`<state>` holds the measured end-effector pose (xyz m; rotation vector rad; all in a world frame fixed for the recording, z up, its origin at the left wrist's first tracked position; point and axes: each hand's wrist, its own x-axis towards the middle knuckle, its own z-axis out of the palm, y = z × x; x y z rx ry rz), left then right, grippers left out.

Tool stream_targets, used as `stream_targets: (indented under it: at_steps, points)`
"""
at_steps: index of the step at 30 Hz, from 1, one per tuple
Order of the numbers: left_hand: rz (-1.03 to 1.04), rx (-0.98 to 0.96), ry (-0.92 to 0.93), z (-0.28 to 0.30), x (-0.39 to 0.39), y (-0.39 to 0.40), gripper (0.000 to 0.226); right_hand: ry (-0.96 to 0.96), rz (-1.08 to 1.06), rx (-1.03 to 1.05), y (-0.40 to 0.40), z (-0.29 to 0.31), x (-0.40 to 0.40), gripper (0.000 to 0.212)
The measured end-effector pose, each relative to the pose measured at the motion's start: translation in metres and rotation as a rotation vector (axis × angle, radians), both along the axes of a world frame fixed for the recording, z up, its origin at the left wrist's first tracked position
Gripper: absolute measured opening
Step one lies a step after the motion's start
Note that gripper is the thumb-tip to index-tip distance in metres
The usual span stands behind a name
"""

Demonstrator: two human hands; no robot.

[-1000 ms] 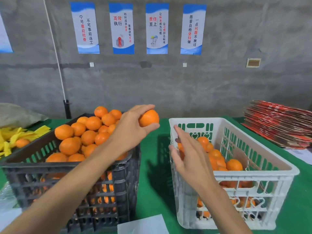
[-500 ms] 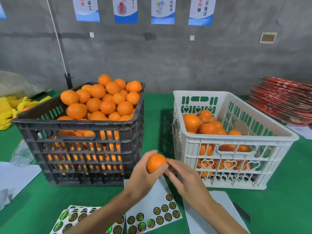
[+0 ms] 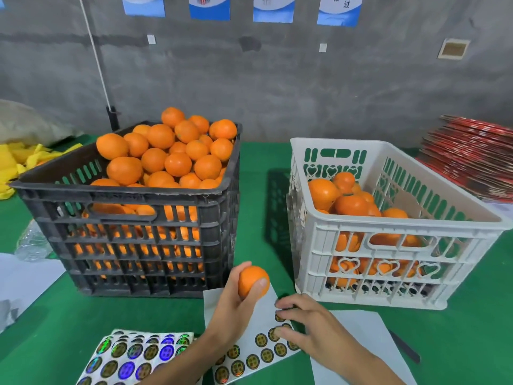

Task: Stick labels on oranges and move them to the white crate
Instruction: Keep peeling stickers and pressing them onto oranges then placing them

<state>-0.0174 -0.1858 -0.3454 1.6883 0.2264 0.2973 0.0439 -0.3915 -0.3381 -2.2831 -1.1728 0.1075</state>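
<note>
**A:** Head cam, only view I've got. Where are we?

**B:** Labelling step, I'd say. My left hand (image 3: 236, 307) has its grip wrapped around one orange (image 3: 253, 282), held just above the label sheet (image 3: 261, 345) on the green tabletop (image 3: 263, 168), between the black crate (image 3: 133, 234) and the white crate (image 3: 388, 262).

**A:** And the right?

**B:** Right hand (image 3: 308, 326) is down on the sheet, fingertips (image 3: 280, 308) curled at a sticker near its far edge. Can't tell if one's actually pinched yet.

**A:** Next?

**B:** Probably peel one label clean, press it on the bare peel, then carry the orange right, into the white crate with the others.
</note>
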Motion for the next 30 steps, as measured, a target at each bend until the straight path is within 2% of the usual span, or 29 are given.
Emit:
stream_targets:
  at_steps: [4,8,11,13,14,15,18,21,22,25,27,30]
  points:
    - [0.005,-0.003,-0.001,-0.001,0.0,0.0,0.054,0.001,-0.054,0.084,0.005,-0.005,0.003,0.031]
    - [0.003,0.001,-0.005,0.0,-0.001,-0.001,0.054,-0.059,-0.06,0.109,0.008,-0.006,0.0,0.023]
    - [-0.002,0.031,-0.009,-0.001,-0.002,0.0,0.06,0.133,-0.196,0.253,0.013,0.001,-0.005,0.011]
    - [-0.001,0.035,-0.006,-0.001,-0.002,-0.001,0.064,0.23,-0.335,0.35,0.02,0.009,-0.008,0.015]
    - [0.003,0.018,-0.008,0.0,-0.002,-0.002,0.063,0.184,-0.381,0.384,0.023,0.015,-0.011,0.016]
    - [0.012,-0.01,-0.019,0.004,-0.002,-0.004,0.059,0.05,-0.407,0.41,0.026,0.023,-0.013,0.014]
    - [0.001,-0.199,-0.068,0.03,0.003,-0.011,0.048,-0.501,-0.378,0.413,0.039,0.055,-0.015,0.014]
    - [-0.05,-0.397,-0.136,0.07,0.007,-0.019,0.047,-0.777,-0.319,0.406,0.052,0.091,-0.012,0.018]
    - [-0.053,-0.45,-0.157,0.085,0.008,-0.021,0.045,-0.803,-0.301,0.414,0.054,0.104,-0.012,0.019]
    - [-0.029,-0.56,-0.229,0.127,0.014,-0.02,0.048,-0.724,-0.231,0.401,0.057,0.141,-0.012,0.033]
    - [-0.021,-0.521,-0.249,0.157,0.022,-0.019,0.053,-0.745,-0.229,0.294,0.059,0.162,-0.012,0.05]
    - [-0.008,-0.413,-0.258,0.199,0.045,-0.015,0.039,-0.759,-0.32,0.251,0.063,0.189,-0.002,0.075]
